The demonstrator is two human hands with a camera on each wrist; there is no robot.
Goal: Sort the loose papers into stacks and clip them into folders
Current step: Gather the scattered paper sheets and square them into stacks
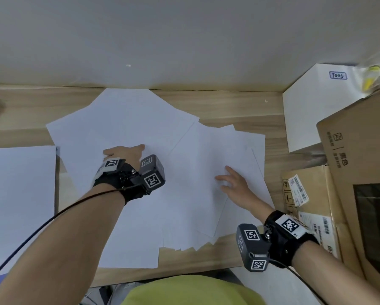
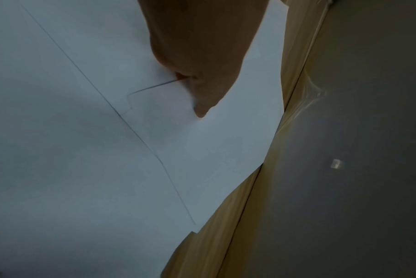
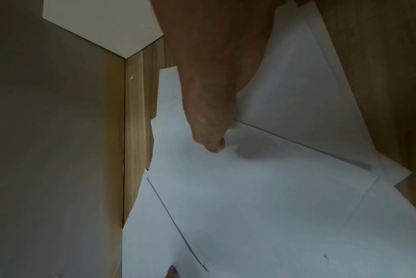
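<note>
Desk clearance, by sector.
- 12 o'clock: wall (image 1: pixel 184 40), closed.
- 1 o'clock: bare strip of desk (image 1: pixel 228 104), passable.
- 2 o'clock: labelled white sheet (image 1: pixel 305 115) against the wall.
- 3 o'clock: cardboard boxes (image 1: pixel 360 164), tall, blocking.
- 9 o'clock: paper stack (image 1: pixel 19 194), low.
- Centre: loose papers (image 1: pixel 195 194), flat, passable above.
- 6 o'clock: bare desk edge, open.

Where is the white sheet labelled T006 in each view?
Head: white sheet at far right, against the wall, beside the cardboard boxes.
Left wrist: not in it.
Right wrist: the sheet top left, against the wall.
Shared landmark: desk-wall seam, seen in all three.
</note>
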